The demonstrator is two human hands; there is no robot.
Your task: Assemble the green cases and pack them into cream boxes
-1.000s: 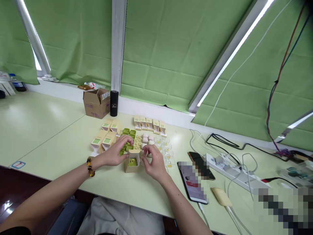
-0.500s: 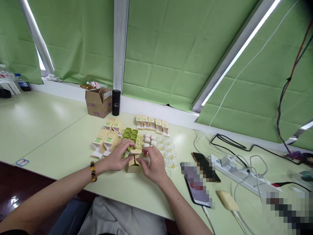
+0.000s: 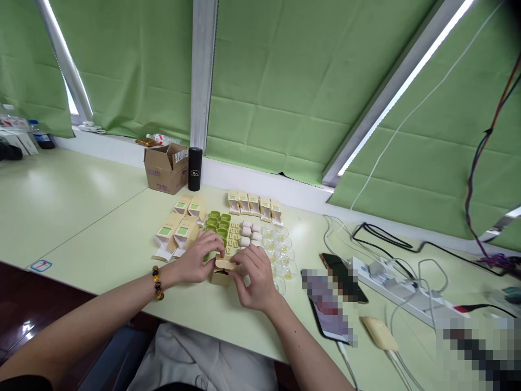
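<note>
A small beige cardboard box (image 3: 220,278) stands on the table between my hands, its top flap tilted partly down over the opening. My left hand (image 3: 200,258) is closed at the box's left side, fingertips at the flap. From the right, my right hand (image 3: 255,276) pinches the flap's edge. Just beyond lie green cups (image 3: 223,224) in rows, small yellow clip-like pieces (image 3: 233,233), pale pink and white rolls (image 3: 245,231) and clear plastic cups (image 3: 284,253). Several beige boxes with green labels (image 3: 185,232) lie left of my left hand.
More beige boxes (image 3: 254,205) line up at the back. A brown carton (image 3: 166,171) and a black tumbler (image 3: 195,169) stand behind on the left. On the right are two phones (image 3: 344,277), a white power strip (image 3: 391,290), cables and a cream charger (image 3: 380,333).
The box's top flap has come down towards me, covering more of the opening. My right fingers have moved onto the flap, and the view has shifted slightly.
</note>
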